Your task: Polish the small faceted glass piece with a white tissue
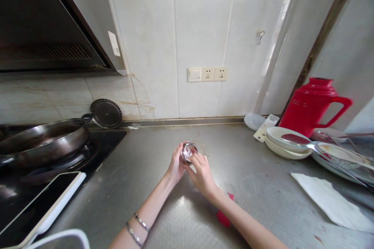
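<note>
A small shiny round cup, of glass or metal, is held above the middle of the counter with its open top tilted toward me. My left hand wraps its left side, fingers closed. Against the near right part of the rim press the bent fingers of my right hand, with the thumb below; whether they pinch anything inside the cup is hidden. Beneath my right forearm lies a flat red piece, partly covered by the arm.
At left, a steel pan stands on the black cooktop, near a phone-like device. To the right are a red thermos, stacked bowls, plates with utensils, a power strip and a white cloth. A tiled wall bounds the back.
</note>
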`<state>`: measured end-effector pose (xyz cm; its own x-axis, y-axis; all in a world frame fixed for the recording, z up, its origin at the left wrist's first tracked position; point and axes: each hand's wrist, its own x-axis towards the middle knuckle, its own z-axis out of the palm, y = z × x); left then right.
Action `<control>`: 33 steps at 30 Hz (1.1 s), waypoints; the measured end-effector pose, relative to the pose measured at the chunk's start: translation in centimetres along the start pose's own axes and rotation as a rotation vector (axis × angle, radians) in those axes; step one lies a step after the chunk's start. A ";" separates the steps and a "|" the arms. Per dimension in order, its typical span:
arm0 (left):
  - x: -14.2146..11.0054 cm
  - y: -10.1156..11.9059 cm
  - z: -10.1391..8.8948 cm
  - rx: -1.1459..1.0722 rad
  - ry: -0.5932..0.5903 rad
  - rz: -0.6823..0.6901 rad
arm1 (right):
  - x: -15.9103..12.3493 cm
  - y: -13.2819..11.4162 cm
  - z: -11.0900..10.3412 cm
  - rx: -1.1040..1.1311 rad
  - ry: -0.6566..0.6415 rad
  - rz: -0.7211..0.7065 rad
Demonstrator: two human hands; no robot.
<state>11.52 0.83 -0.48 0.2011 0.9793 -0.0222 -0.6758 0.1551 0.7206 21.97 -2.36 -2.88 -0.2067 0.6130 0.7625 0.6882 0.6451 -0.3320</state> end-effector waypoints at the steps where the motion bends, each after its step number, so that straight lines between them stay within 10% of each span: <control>1: 0.0 0.1 0.0 -0.028 -0.035 -0.006 | 0.1 0.2 -0.2 -0.026 -0.008 -0.031; 5: 0.2 0.8 -0.3 -0.093 -0.158 -0.065 | 0.9 1.7 -1.7 -0.178 -0.084 -0.192; 16: 1.6 0.0 -2.6 0.058 -0.028 -0.350 | 1.7 3.9 -4.4 -0.268 -0.376 -0.486; 33: 1.2 -1.0 -1.3 -0.027 0.051 -0.094 | -0.8 0.8 0.1 0.078 -0.100 0.080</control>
<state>11.52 2.06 -2.19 0.2288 0.9655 -0.1244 -0.6744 0.2493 0.6950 22.63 -2.30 -3.79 -0.2243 0.7039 0.6739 0.6502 0.6232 -0.4346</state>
